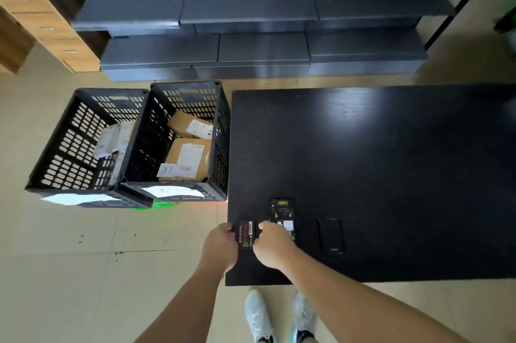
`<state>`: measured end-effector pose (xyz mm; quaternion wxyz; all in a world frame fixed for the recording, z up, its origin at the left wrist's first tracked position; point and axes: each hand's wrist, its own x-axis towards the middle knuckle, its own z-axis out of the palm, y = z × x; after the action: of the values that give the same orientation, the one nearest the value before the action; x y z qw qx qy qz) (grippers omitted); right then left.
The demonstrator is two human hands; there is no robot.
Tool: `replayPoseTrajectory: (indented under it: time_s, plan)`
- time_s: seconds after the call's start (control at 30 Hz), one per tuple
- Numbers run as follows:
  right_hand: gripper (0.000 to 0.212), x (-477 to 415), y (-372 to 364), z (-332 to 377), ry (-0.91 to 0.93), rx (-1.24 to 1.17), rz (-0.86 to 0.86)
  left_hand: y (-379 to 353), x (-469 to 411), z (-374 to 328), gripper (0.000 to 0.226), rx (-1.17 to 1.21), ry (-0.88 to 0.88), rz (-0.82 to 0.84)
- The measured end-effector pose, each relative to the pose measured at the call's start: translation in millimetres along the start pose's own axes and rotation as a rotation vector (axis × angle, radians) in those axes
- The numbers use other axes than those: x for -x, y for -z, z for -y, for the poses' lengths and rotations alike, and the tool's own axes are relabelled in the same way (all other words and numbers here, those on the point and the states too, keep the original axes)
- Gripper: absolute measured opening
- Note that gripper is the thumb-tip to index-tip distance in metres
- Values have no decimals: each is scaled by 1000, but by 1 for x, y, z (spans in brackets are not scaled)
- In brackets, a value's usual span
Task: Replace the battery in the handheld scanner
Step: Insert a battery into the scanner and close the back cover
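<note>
A flat black battery point(247, 232) with a red and white label sits between my two hands near the table's left front corner. My left hand point(220, 247) grips its left edge and my right hand point(272, 247) grips its right edge. Just right of it the handheld scanner point(282, 215) lies face down on the black table point(377, 175), its battery bay open and showing labels and contacts. Further right lies a black cover point(331, 236), flat on the table.
Two black plastic crates point(92, 144) point(220, 147) holding cardboard parcels stand on the floor left of the table. Dark metal shelving point(251, 21) runs along the back. My feet in light shoes point(258, 314) stand at the table's front edge.
</note>
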<state>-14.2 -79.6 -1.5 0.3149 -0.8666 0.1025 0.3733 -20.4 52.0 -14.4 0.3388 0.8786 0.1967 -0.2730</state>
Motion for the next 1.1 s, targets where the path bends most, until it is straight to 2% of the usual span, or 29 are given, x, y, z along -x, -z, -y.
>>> replayPoseTrajectory:
  time_s: [0.1, 0.17, 0.37, 0.53, 0.67, 0.9, 1.1]
  plan:
    - [29, -9, -22, 0, -92, -74, -36, -14, 0, 11, 34, 128, 62, -42]
    - [27, -14, -29, 0, -116, -80, -77, -20, -2, 12, 33, 191, 82, -82]
    - [16, -21, -36, 0, -121, -91, -114, -25, -7, 16, 33, 276, 134, -61]
    - [12, -22, -39, -2, -129, -170, -161, -26, -7, 14, 27, 454, 221, -73]
    - [36, -16, -35, -8, -115, -265, -231, -26, -5, 7, 29, 561, 278, -125]
    - [29, 10, 9, -33, -85, -431, -355, -31, 18, -35, 19, 568, 136, -148]
    - [24, 23, 19, -77, -116, -372, -375, -72, 34, -44, 18, 578, 173, -53]
